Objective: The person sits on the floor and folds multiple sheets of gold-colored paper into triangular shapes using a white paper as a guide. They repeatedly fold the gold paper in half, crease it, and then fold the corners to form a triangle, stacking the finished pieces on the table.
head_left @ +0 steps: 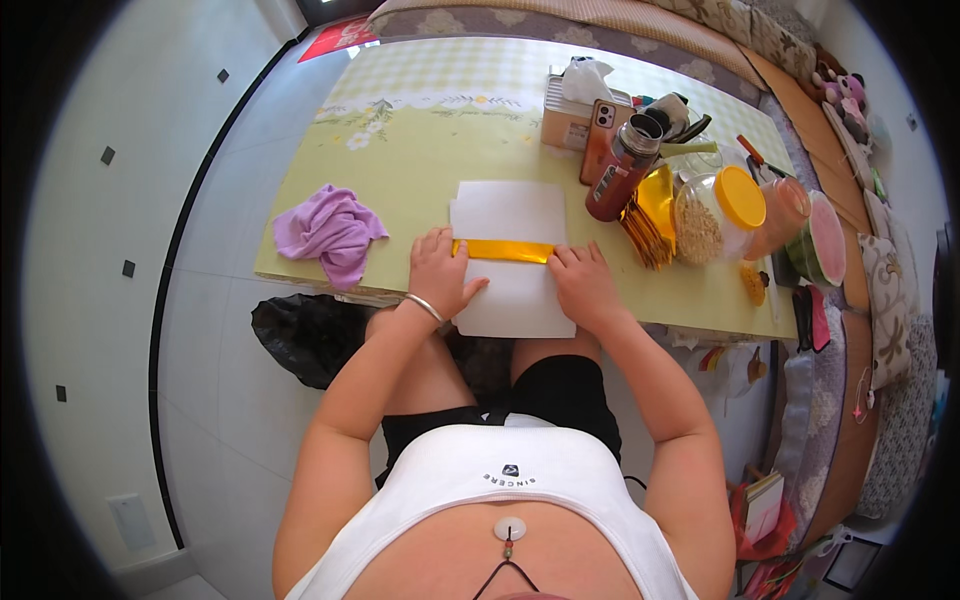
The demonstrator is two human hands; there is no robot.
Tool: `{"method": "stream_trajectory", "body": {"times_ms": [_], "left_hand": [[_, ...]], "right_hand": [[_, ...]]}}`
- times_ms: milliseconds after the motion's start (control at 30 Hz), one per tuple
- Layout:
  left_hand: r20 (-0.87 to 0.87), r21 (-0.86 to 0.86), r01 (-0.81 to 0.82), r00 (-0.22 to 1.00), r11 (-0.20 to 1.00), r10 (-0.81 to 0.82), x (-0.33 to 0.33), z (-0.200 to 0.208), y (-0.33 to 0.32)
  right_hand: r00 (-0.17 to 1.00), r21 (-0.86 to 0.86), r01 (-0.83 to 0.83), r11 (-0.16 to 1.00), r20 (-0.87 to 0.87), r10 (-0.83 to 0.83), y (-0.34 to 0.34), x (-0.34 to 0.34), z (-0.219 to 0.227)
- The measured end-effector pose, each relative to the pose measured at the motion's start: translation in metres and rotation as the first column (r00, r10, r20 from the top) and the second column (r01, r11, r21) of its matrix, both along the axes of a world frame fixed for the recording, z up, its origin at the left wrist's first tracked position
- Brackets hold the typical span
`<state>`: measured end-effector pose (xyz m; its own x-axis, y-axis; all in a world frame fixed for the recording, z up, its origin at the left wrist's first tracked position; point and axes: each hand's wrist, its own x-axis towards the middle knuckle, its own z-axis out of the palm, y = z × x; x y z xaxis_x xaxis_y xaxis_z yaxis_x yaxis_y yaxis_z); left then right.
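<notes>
1. The left hand (440,272) lay flat, fingers spread, pressing the left end of a gold strip (503,250).
2. The right hand (583,282) pressed its right end, fingers together.
3. The strip lay across white paper (510,212) on the table (420,160).
4. A purple cloth (328,232) sat well left.
</notes>
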<state>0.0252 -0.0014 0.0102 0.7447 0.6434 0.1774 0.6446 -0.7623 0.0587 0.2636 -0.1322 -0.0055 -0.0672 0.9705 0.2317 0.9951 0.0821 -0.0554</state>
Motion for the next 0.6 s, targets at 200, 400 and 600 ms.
{"method": "stream_trajectory", "body": {"times_ms": [200,400,600], "left_hand": [[0.186,-0.022,0.11,0.977,0.994,-0.104,0.022,-0.019,-0.016],[0.371,0.054,0.188,0.908,0.981,-0.194,0.013,-0.021,0.017],[0.183,-0.146,-0.149,0.967,0.978,0.175,0.038,0.0,-0.007]], "right_hand": [[1.0,0.113,0.023,0.993,0.012,-0.025,0.006,-0.011,0.014],[0.834,-0.234,-0.108,0.966,-0.55,-0.04,-0.02,-0.036,0.038],[0.842,0.236,0.002,0.972,-0.524,0.126,-0.001,-0.031,0.016]]}}
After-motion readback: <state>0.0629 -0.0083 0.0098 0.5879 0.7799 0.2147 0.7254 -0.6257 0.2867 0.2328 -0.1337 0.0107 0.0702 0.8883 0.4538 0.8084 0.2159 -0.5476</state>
